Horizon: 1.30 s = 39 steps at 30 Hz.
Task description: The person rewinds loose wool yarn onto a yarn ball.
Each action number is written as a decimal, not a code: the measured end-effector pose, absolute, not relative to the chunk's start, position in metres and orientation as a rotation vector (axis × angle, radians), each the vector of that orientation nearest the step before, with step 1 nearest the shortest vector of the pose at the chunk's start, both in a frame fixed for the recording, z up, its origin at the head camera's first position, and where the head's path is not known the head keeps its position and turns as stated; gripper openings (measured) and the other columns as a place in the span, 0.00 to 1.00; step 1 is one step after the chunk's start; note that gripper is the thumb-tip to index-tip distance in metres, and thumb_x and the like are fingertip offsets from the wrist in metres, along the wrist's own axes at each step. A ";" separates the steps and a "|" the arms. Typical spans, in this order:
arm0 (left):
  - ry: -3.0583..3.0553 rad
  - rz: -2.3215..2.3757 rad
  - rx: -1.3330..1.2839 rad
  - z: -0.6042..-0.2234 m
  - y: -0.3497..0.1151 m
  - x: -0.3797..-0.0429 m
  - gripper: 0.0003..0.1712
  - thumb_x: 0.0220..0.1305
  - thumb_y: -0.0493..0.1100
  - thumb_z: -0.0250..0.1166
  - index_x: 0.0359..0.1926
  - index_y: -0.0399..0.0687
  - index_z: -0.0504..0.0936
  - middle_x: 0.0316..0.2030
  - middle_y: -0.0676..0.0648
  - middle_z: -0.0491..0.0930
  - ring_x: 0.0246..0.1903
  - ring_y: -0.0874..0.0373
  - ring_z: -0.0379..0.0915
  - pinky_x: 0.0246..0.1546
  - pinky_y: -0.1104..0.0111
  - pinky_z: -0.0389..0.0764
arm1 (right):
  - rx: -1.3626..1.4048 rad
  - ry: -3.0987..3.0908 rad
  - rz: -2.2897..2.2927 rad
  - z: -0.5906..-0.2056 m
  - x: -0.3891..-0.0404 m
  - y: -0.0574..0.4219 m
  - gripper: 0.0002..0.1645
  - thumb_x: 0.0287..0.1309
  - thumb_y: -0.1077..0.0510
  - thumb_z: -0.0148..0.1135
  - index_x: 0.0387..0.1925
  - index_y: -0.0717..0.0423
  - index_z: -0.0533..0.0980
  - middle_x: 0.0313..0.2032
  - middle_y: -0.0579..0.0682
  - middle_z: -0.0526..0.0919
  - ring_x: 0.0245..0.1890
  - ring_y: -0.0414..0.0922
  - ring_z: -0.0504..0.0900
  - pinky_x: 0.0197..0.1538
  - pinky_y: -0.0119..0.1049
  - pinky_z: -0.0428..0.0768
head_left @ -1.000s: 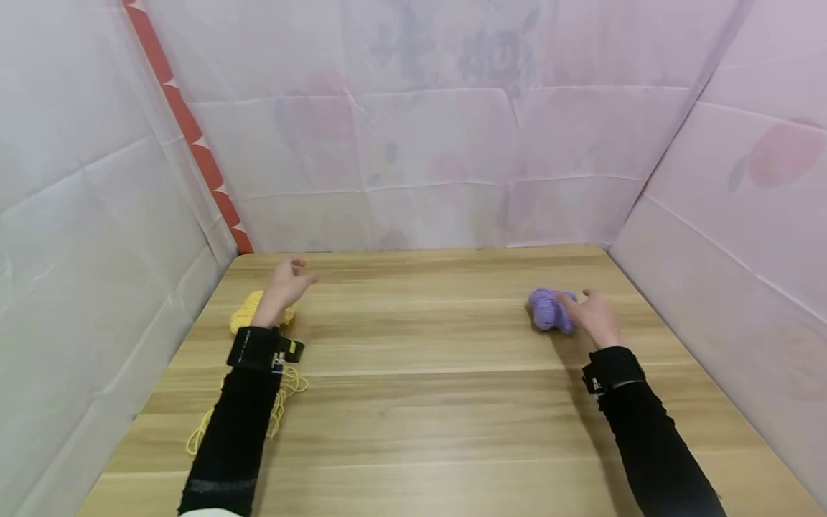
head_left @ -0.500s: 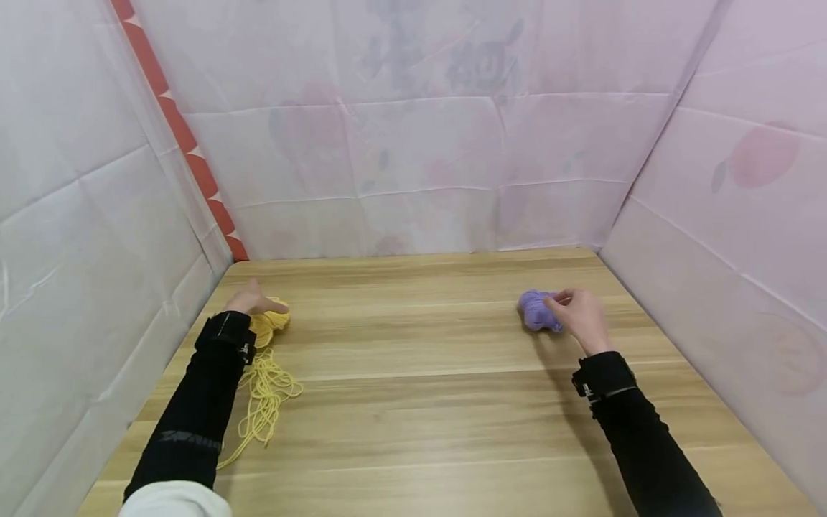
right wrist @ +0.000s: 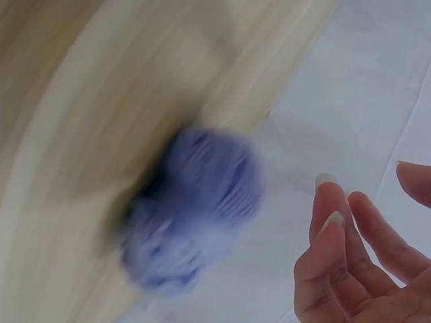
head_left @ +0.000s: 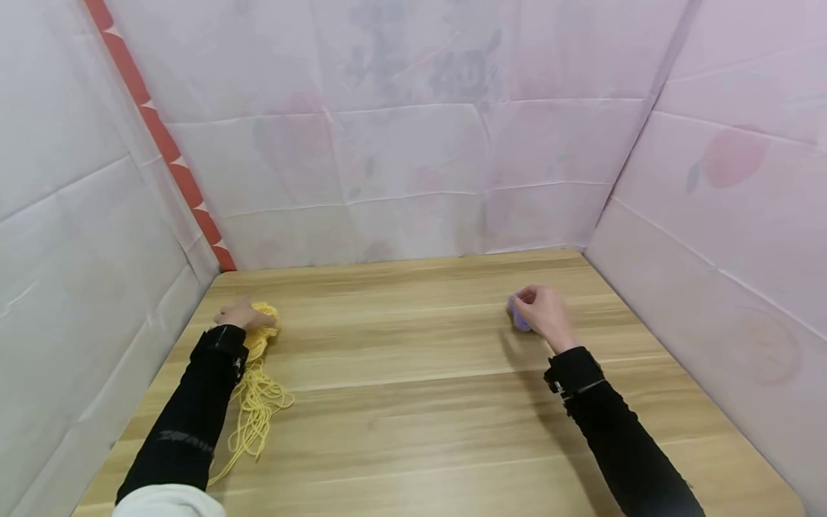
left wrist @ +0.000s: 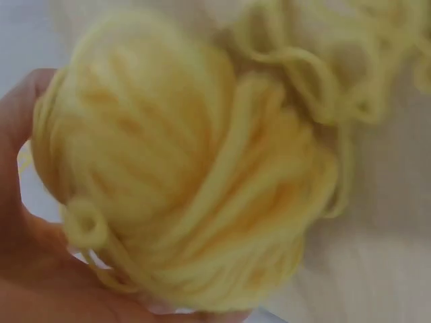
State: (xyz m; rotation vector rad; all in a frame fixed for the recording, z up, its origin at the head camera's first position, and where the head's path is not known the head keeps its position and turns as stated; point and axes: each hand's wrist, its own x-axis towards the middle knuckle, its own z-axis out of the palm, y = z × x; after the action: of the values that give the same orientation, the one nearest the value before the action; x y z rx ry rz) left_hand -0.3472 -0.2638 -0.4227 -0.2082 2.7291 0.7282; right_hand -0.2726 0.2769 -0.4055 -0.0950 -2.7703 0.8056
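At the far left of the table, my left hand (head_left: 240,314) grips a ball of yellow yarn (head_left: 262,337). In the left wrist view the yarn ball (left wrist: 175,168) fills the middle, with thumb and fingers curving along its left and lower sides. Loose yellow strands (head_left: 258,406) trail from it toward the front. On the right, my right hand (head_left: 545,316) hovers by a small ball of purple yarn (head_left: 520,320), partly covering it in the head view. The right wrist view shows the purple yarn (right wrist: 192,212) apart from the loosely bent fingers (right wrist: 322,262).
A wood-grain table (head_left: 388,402) lies beneath both hands. Pale patterned sheets stand behind it (head_left: 400,165) and along both sides. A red strip (head_left: 151,126) runs down the back left corner.
My left hand came down from above the yellow yarn and took hold of it. The right hand's fingers drew together, staying near the purple yarn. The head view shifted slightly.
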 end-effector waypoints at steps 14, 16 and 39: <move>2.730 1.462 0.269 -0.292 -0.128 -0.327 0.53 0.55 0.57 0.69 0.73 0.48 0.49 0.65 0.37 0.59 0.62 0.44 0.60 0.63 0.48 0.69 | 0.709 -2.626 1.497 -0.358 -0.280 0.105 0.47 0.61 0.45 0.63 0.74 0.49 0.50 0.66 0.59 0.68 0.62 0.54 0.72 0.60 0.48 0.76; 2.734 1.515 0.303 -0.282 -0.106 -0.317 0.54 0.52 0.61 0.71 0.72 0.51 0.50 0.64 0.38 0.58 0.60 0.45 0.62 0.60 0.49 0.72 | 0.701 -2.514 1.631 -0.350 -0.281 0.085 0.50 0.60 0.47 0.65 0.74 0.46 0.47 0.64 0.58 0.69 0.60 0.53 0.74 0.57 0.47 0.78; 2.400 1.877 0.954 -0.217 -0.077 -0.252 0.29 0.59 0.52 0.67 0.60 0.58 0.67 0.43 0.47 0.76 0.45 0.54 0.71 0.48 0.65 0.72 | 1.199 -1.912 2.414 -0.249 -0.258 0.156 0.16 0.65 0.57 0.53 0.52 0.58 0.70 0.39 0.48 0.80 0.36 0.40 0.82 0.39 0.31 0.82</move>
State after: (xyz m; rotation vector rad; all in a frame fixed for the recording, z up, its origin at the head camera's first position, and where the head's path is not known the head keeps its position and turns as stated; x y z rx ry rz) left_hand -0.2521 -0.0772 -0.2173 0.9539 2.3996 1.8767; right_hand -0.2581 0.1556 -0.2488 1.1986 -1.9122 2.4142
